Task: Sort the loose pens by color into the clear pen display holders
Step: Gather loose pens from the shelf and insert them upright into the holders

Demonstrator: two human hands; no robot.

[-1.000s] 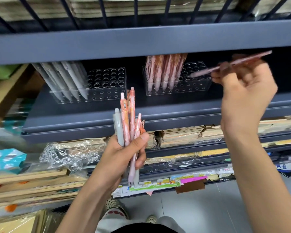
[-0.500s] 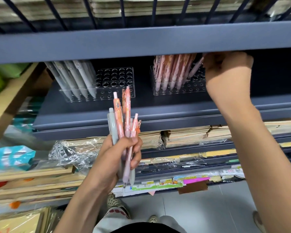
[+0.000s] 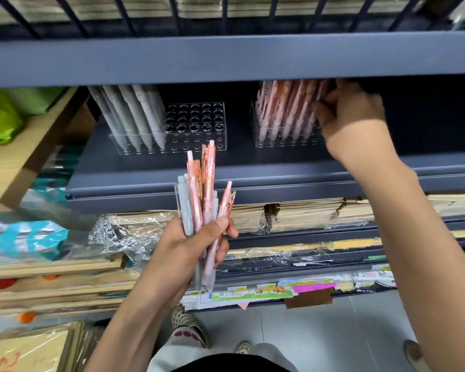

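Observation:
My left hand (image 3: 191, 251) grips a bundle of loose pens (image 3: 202, 200), mostly pink and orange with a grey one at its left side, held upright in front of the shelf. On the dark shelf stand two clear pen holders. The left holder (image 3: 196, 124) carries several grey pens (image 3: 130, 116) in its left half. The right holder (image 3: 285, 140) carries several pink pens (image 3: 287, 108). My right hand (image 3: 352, 116) reaches into the right holder, its fingertips pinching a pink pen at the right end of that row. The hand hides the holder's right part.
A grey shelf beam (image 3: 226, 57) hangs low over the holders and hides the pen tops. Below lie stacks of wrapped paper (image 3: 301, 213) and plastic packs (image 3: 124, 234). Wooden boards (image 3: 51, 267) sit at the left. My shoes (image 3: 188, 326) stand on the grey floor.
My right hand carried a pink pen from mid-air to the right holder and lowered it among the pink pens. The left hand kept its bundle, shifting slightly.

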